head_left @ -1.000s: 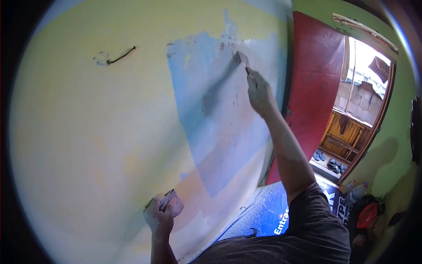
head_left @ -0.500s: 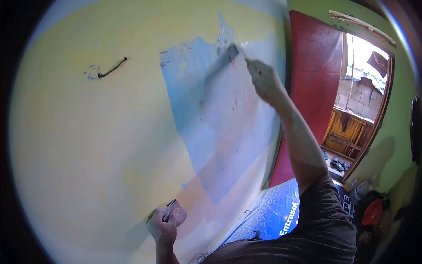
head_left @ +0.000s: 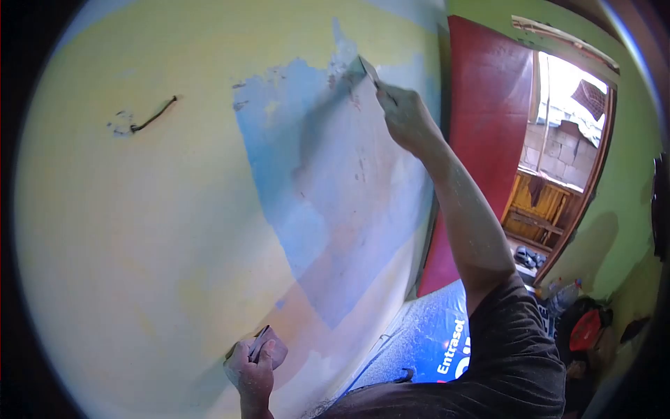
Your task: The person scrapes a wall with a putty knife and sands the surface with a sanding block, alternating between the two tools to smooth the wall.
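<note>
My right hand (head_left: 408, 115) is closed round the handle of a scraper (head_left: 368, 68), its blade against the wall at the upper edge of a bare blue patch (head_left: 279, 146). Paint along that edge is ragged and flaked. Lower down, my left hand (head_left: 252, 366) grips a folded piece of sandpaper (head_left: 276, 351), thumb on top, close to the pale yellow wall (head_left: 167, 265). Small scuffs and brownish marks show on the blue patch, and my arm's shadow falls across it.
A dark bent wire (head_left: 155, 114) sticks out of the wall at the left. To the right stand a red panel (head_left: 485, 133) and an open doorway (head_left: 562, 160). A blue printed sheet (head_left: 429, 342) covers the floor; plastic bottles (head_left: 564, 297) stand beyond my arm.
The view has turned slightly, so the wall sits further left. The scraper's blade has shifted a little up along the patch's top edge; both hands keep their grip.
</note>
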Action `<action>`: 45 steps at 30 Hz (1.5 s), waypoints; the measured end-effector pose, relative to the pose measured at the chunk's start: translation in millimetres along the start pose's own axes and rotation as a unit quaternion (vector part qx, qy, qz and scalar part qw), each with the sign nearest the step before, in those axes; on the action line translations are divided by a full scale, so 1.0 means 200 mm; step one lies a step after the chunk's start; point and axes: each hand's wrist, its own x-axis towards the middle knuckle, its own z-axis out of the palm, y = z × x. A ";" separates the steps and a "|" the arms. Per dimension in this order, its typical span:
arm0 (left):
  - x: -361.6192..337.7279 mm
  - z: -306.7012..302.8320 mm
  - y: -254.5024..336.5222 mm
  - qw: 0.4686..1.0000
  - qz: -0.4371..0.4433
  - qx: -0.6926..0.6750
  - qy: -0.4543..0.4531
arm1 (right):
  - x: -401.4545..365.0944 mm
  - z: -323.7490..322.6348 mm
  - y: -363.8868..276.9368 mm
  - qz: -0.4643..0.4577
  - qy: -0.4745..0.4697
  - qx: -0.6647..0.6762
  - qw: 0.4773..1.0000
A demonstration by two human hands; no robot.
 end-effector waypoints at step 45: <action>0.12 -0.02 -0.11 0.905 0.281 0.141 0.285 | -2.35 0.60 0.55 0.563 -0.123 0.290 0.764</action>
